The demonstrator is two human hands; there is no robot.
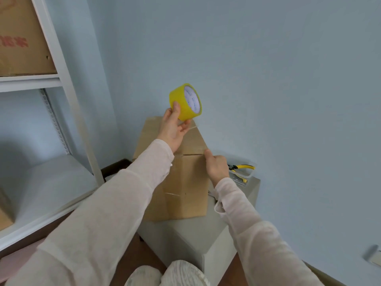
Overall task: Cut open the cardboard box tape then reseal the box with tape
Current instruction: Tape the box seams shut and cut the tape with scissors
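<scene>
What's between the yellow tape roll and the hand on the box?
Seemingly a clear tape strip, above the brown cardboard box, joining yellow tape roll and right hand; head view shows it.

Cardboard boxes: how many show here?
3. Task box on the stool; second box on the upper shelf, top left; third box cut off at lower left edge. Others may be hidden.

The box [185, 182] lies on the surface [185, 240] before me. My left hand [173, 129] holds the tape roll [181, 100] above its far end, my right hand [216, 166] grips its right edge — a tub [249, 174] sits just right of that.
</scene>
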